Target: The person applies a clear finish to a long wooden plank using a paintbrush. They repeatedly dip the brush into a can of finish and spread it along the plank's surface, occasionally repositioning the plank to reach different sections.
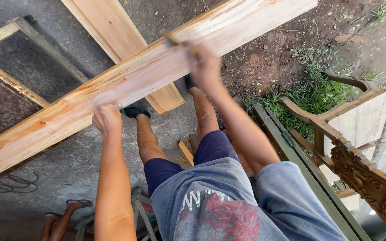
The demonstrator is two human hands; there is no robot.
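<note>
Two bare hands on a long pale plank, viewed from the head looking down.

Left hand [106,118] resting on the near edge of the plank [126,85], fingers [112,107] curled over that edge in a closed grip. Right hand [205,67] farther along the same plank, blurred; fingers closed around a small, indistinct flat object [175,41] pressed against the wood, kind impossible to tell. Plank lying diagonally across the view, low at the left and rising to the upper right, above the concrete floor [68,165] and across a second board [121,40] beneath it. Bare legs and dark footwear [135,110] below the plank. Carved wooden furniture [367,178] at the right, beside a patch of grass [309,96]. Another person's feet [65,209] at the lower left, well apart from the hands.
</note>
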